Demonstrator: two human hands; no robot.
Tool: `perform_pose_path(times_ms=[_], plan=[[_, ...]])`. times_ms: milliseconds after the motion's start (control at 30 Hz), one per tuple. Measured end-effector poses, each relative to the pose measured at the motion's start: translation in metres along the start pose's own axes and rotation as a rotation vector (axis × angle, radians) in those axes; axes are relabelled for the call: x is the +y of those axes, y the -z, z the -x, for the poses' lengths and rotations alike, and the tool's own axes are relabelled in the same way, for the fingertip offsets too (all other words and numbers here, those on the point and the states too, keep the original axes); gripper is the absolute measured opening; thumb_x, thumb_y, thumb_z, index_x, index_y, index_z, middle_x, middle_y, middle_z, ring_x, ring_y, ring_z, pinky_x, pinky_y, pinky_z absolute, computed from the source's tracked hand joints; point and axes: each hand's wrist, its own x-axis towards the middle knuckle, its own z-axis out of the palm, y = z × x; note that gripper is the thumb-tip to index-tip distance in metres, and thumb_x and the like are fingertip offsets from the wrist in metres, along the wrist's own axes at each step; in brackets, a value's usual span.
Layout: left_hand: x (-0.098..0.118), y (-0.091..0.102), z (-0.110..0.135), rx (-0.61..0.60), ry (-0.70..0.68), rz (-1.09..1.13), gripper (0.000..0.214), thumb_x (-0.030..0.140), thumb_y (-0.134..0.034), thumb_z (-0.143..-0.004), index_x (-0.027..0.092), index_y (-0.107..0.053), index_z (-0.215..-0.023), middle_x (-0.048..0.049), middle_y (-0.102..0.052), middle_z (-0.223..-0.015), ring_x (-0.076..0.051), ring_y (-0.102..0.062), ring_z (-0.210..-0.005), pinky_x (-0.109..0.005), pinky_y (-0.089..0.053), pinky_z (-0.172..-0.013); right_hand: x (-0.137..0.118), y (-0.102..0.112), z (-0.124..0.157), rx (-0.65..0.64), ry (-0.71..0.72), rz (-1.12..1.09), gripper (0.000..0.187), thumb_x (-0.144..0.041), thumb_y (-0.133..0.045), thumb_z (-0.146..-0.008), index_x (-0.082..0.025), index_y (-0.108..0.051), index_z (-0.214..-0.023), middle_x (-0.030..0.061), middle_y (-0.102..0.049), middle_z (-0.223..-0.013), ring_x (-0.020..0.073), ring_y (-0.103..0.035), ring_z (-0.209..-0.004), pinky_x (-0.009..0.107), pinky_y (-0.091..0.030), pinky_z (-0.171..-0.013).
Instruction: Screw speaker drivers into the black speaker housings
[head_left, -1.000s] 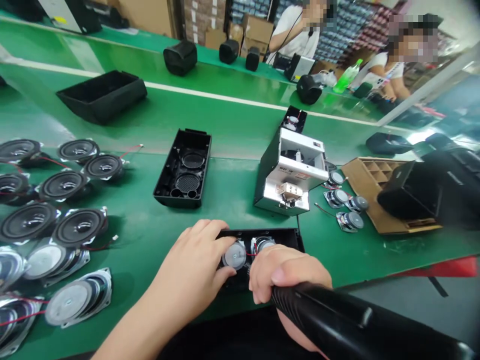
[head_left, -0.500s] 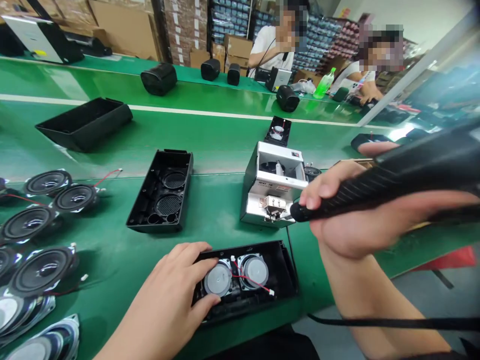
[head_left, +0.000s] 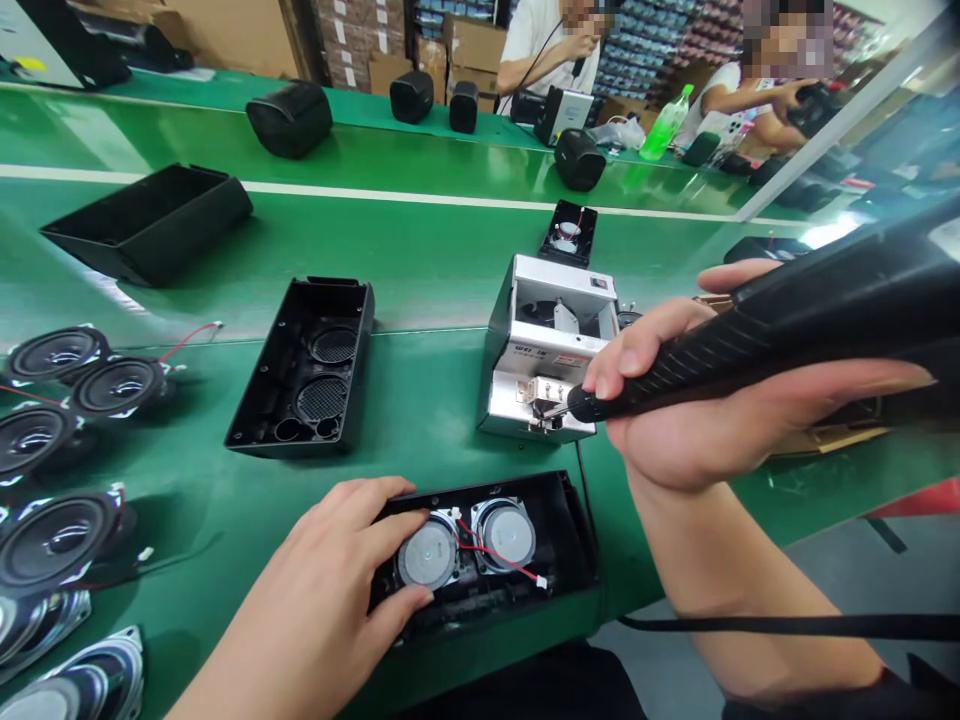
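- At left, round black-coned loudspeakers lie grouped, perhaps for easy reach.
- Our left hand curls around the left grey-backed speaker in the black rectangular plastic housing, probably for steadying; this housing lies near the green bench's front edge.
- Behind, a strip of bench gives us moving room before the silver box-shaped machine.
- Our right hand grasps a black ribbed driver tool, angled, we think, so its tip meets the machine's front.

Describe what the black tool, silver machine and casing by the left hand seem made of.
Black tool: probably low-sheen plastic, with moulded grip ridges.
Silver machine: likely satin sheet metal, given flat panels and crisp edges; coating unclear.
Casing: probably matt plastic, judging by thin, uniformly black walls.
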Motion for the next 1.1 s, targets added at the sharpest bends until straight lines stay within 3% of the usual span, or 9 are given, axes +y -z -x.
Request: perform_pose_path(times_ms=[333,500,633,867,1000,1100], plan=[[0.0,-0.001,0.0,0.006,0.001,0.004,0.037,0.029,-0.082,-0.086,0.034,-0.079,-0.123,-0.0071,-0.071,-0.143,-0.038,-0.07,-0.126,-0.059,-0.062,-0.105,-0.009,-0.004,0.002,-0.015,-0.091,0.057,0.06,-0.087,-0.056,-0.092,-0.03,-0.064,-0.109,-0.0055,-0.054,-0.054,0.0193,-0.052,-0.037,0.033,-0.038,-0.032],[0.0,-0.001,-0.002,0.01,-0.008,0.011,0.039,0.028,-0.081,-0.086,0.034,-0.078,-0.125,-0.0073,-0.071,-0.142,-0.037,-0.071,-0.125,-0.059,-0.062,-0.104,-0.015,-0.008,0.001,0.032,-0.125,0.066,0.073,-0.099,-0.058,-0.082,-0.029,-0.062,-0.103,-0.0062,-0.055,-0.053,0.0189,-0.05,-0.036,0.034,-0.04,-0.034],[0.001,0.0,-0.001,0.007,-0.006,0.014,0.038,0.028,-0.082,-0.086,0.034,-0.079,-0.122,-0.007,-0.071,-0.141,-0.038,-0.071,-0.124,-0.059,-0.063,-0.102,-0.01,-0.007,0.004,-0.017,-0.064,0.035,0.071,-0.097,-0.051,-0.088,-0.028,-0.065,-0.101,-0.0044,-0.055,-0.053,0.0196,-0.052,-0.037,0.033,-0.035,-0.031],[0.001,-0.002,0.0,-0.007,0.015,0.02,0.039,0.027,-0.081,-0.087,0.035,-0.078,-0.125,-0.0071,-0.069,-0.146,-0.038,-0.068,-0.131,-0.062,-0.061,-0.109,-0.012,-0.007,0.011,-0.112,-0.112,0.142,0.069,-0.098,-0.052,-0.086,-0.034,-0.069,-0.104,-0.0019,-0.06,-0.064,0.0199,-0.055,-0.044,0.038,-0.044,-0.04],[0.0,0.0,0.008,0.058,0.044,0.093,0.044,0.035,-0.076,-0.094,0.036,-0.07,-0.138,-0.0079,-0.061,-0.158,-0.039,-0.064,-0.141,-0.064,-0.059,-0.113,0.005,-0.004,0.001,-0.126,-0.121,0.061,0.077,-0.097,-0.052,-0.087,-0.031,-0.07,-0.121,-0.0043,-0.056,-0.056,0.0199,-0.048,-0.036,0.035,-0.032,-0.029],[-0.005,-0.001,0.025,0.136,0.084,0.202,0.057,0.043,-0.071,-0.1,0.04,-0.054,-0.155,-0.008,-0.05,-0.17,-0.037,-0.056,-0.152,-0.062,-0.057,-0.117,0.007,-0.003,-0.001,-0.151,-0.231,-0.008,0.076,-0.093,-0.055,-0.089,-0.028,-0.069,-0.126,-0.0055,-0.057,-0.056,0.0176,-0.048,-0.036,0.032,-0.033,-0.03]])
